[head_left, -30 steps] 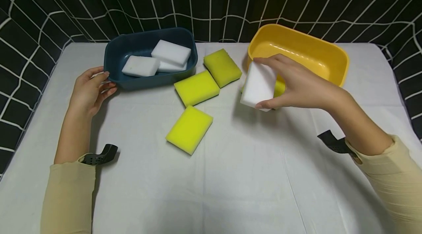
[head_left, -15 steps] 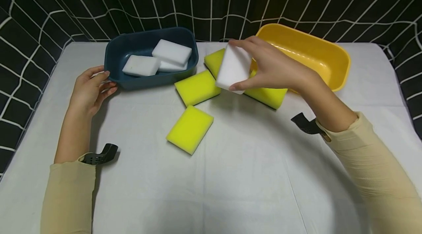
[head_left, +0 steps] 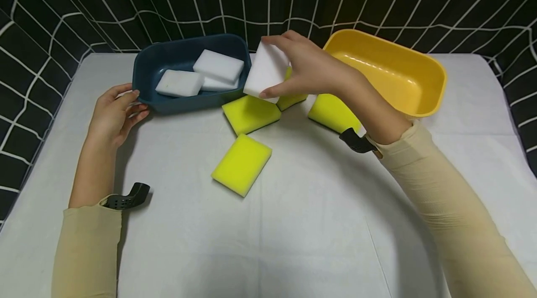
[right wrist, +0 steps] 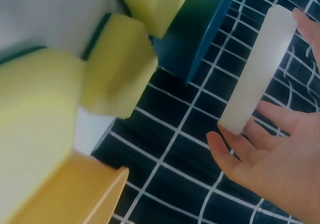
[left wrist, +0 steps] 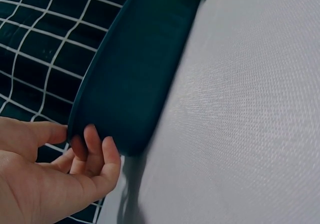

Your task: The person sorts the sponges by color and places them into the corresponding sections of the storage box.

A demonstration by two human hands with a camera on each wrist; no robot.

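Note:
My right hand [head_left: 308, 65] holds a white melamine sponge [head_left: 267, 72] by its edges, between thumb and fingers. In the head view this sponge overlaps the right end of the dark blue plastic bin [head_left: 168, 107]; the right wrist view shows the white sponge [right wrist: 262, 67] edge-on, raised. My left hand [head_left: 113, 111] grips the bin's left end, with thumb and curled fingertips at the rim, as in the left wrist view, where the hand [left wrist: 55, 179] meets the bin's corner. Inside the bin lie several white sponges [head_left: 219, 65], one partly under the others.
A yellow plastic bin [head_left: 434, 72] stands at the back right. Between the bins lie several yellow scouring sponges with dark undersides, one [head_left: 242, 165] nearer the front, one [head_left: 335, 112] partly behind the right forearm. A black grid-patterned cloth [head_left: 268, 4] hangs behind the white-covered table [head_left: 310, 218].
My right hand has carried the white sponge leftward from in front of the yellow bin to beside the blue bin's right end. The left hand stays put at the blue bin.

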